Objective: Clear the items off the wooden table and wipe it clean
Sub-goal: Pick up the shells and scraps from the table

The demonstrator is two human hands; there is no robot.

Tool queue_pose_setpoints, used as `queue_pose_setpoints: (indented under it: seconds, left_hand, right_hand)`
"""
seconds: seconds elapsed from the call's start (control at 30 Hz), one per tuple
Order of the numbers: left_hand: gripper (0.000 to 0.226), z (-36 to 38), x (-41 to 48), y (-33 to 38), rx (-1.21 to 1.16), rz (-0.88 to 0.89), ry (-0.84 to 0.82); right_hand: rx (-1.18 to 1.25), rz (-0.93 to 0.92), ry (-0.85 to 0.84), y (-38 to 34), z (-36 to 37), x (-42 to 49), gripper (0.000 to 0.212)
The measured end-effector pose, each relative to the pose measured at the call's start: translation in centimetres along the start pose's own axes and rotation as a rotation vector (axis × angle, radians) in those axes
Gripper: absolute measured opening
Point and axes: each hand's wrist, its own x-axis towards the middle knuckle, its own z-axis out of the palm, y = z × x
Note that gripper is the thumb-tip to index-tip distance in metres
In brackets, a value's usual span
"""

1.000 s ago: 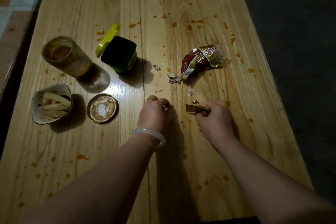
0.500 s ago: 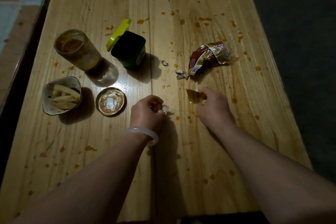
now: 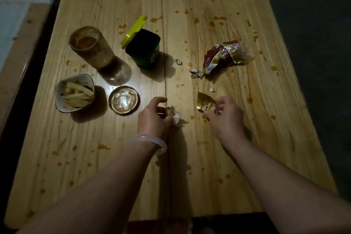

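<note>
While the camera has drawn back, I log: left hand (image 3: 153,118) pinching white scrap (image 3: 176,117), right hand (image 3: 226,116) gripping gold wrapper (image 3: 205,101); table (image 3: 218,167) far from cleared

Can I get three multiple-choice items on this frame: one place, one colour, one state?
1. Where is the bowl of fries?
A. Near the table's left edge, beside the round jar lid
B. At the far right corner
C. Inside the green tub

2. What colour is the flip lid on the green tub?
A. Red
B. Yellow
C. White

3. What is the right hand doing?
A. Lying flat and empty
B. Gripping the glass jar
C. Pinching a gold wrapper scrap

Key: 1 A, the bowl sits left beside the lid. 2 B, the raised lid is yellow. 3 C, its fingers curl round the foil.
</note>
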Motion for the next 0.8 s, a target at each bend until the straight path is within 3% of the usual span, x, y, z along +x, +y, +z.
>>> queue_pose_setpoints:
  seconds: [0.13,0.27,0.8]
  left_hand:
    - [0.028,-0.5,-0.8,-0.3,-0.120,-0.116,0.022]
    - [0.019,-1.3,-2.8,-0.6,-0.270,-0.223,-0.006]
    - [0.025,-7.1,-17.0,-8.3,-0.283,-0.257,-0.332]
  right_hand:
    - [0.078,-0.018,-0.096,-0.7,0.2,-2.6,0.021]
    - [0.146,0.013,-0.173,-1.1,0.7,-5.6,0.028]
    - [0.239,0.149,-0.629,1.4,1.2,-20.4,0.017]
